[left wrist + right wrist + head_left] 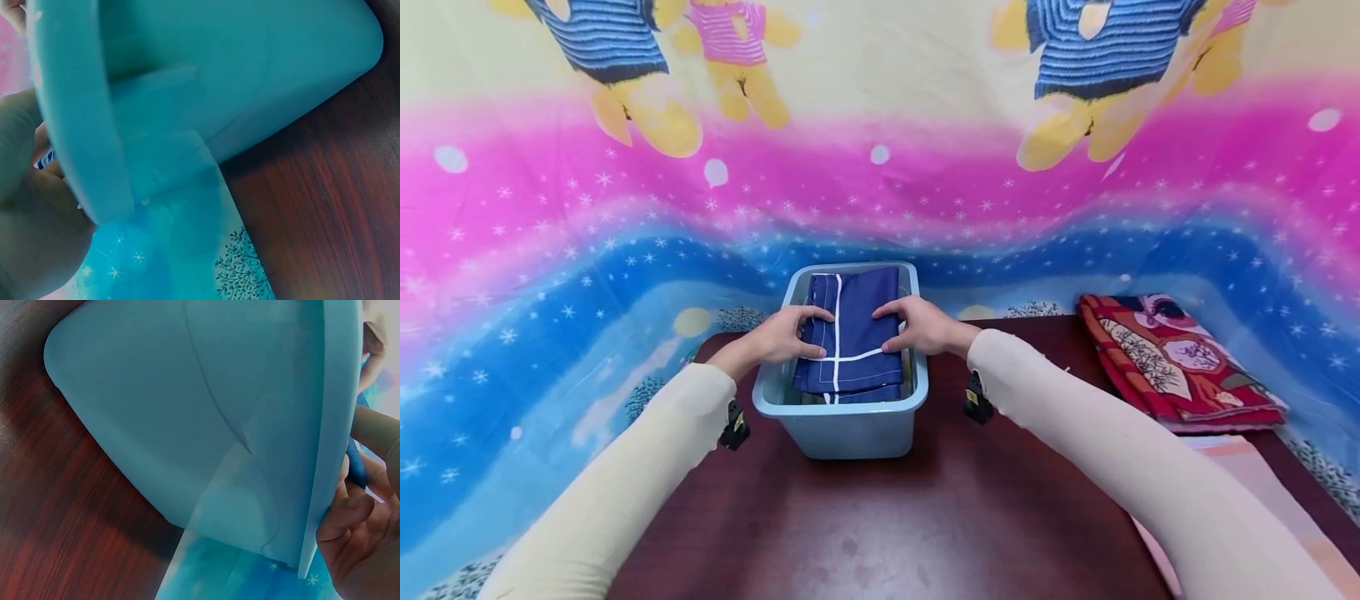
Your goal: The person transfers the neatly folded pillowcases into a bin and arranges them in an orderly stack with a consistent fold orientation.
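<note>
A folded navy cloth (857,325) with white lines lies in a pale blue plastic bin (850,433). My left hand (784,333) reaches over the bin's left rim, its thumb and forefinger spread apart on the cloth's left part. From the other side, my right hand (921,327) rests its thumb and fingertips on the cloth's right part. In both wrist views the bin wall (250,62) fills much of the picture. Only a small blue piece of the cloth (356,467) shows by the right hand's fingers. The other fingers are mostly hidden in the head view.
The bin stands on a dark reddish wooden table (880,533). A folded red patterned cloth (1187,362) lies at the back right, with a pale pink and peach cloth (1262,492) in front of it, partly behind my right sleeve. A colourful printed sheet (880,192) hangs behind the table.
</note>
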`<move>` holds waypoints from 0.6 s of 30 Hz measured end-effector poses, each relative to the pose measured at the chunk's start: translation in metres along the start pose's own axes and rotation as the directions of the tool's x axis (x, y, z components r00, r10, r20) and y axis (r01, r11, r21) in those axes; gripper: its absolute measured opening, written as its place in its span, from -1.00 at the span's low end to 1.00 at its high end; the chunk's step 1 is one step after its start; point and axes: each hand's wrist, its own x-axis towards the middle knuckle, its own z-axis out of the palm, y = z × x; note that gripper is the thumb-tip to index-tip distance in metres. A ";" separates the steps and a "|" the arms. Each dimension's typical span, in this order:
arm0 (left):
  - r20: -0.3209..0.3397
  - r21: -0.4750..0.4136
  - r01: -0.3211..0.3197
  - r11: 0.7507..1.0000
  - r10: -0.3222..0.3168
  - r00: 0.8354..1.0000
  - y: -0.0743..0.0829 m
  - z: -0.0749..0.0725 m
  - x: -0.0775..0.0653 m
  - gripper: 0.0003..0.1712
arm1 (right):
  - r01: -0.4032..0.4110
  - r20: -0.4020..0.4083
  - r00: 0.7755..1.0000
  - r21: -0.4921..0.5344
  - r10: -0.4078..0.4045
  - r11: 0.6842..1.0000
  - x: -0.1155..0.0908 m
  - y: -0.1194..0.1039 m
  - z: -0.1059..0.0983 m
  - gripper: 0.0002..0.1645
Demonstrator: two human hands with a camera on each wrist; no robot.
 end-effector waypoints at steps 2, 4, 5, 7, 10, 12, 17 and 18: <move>0.008 -0.003 -0.004 1.000 0.004 1.000 0.001 0.000 0.000 -0.33 | -0.003 0.001 1.000 -0.006 0.003 1.000 0.000 0.000 0.000 -0.32; 0.013 0.000 -0.003 1.000 0.003 1.000 0.001 0.000 0.000 -0.32 | -0.010 0.004 1.000 -0.011 0.010 1.000 0.000 0.000 0.000 -0.32; 0.014 0.003 -0.002 1.000 0.002 1.000 0.001 0.000 0.000 -0.32 | -0.013 0.006 1.000 -0.015 0.013 1.000 0.000 -0.001 0.000 -0.32; 0.017 0.012 -0.002 1.000 0.001 1.000 0.001 0.000 0.000 -0.31 | -0.014 0.010 1.000 -0.026 0.014 1.000 0.001 -0.002 0.000 -0.31; 0.018 0.031 -0.003 1.000 0.002 1.000 0.001 -0.001 0.000 -0.31 | -0.022 0.012 1.000 -0.040 0.023 0.999 0.001 -0.004 0.000 -0.32; 0.020 0.043 -0.003 0.999 0.002 1.000 0.002 -0.002 0.001 -0.30 | -0.030 0.012 0.999 -0.053 0.031 0.998 0.001 -0.006 -0.001 -0.32; 0.031 0.081 -0.010 0.997 0.007 1.000 0.002 -0.002 0.002 -0.30 | -0.054 0.015 0.998 -0.086 0.055 0.995 0.003 -0.008 -0.001 -0.32; 0.035 0.084 -0.011 0.996 0.008 0.999 0.003 -0.002 0.003 -0.29 | -0.055 0.014 0.998 -0.094 0.056 0.994 0.003 -0.008 -0.001 -0.32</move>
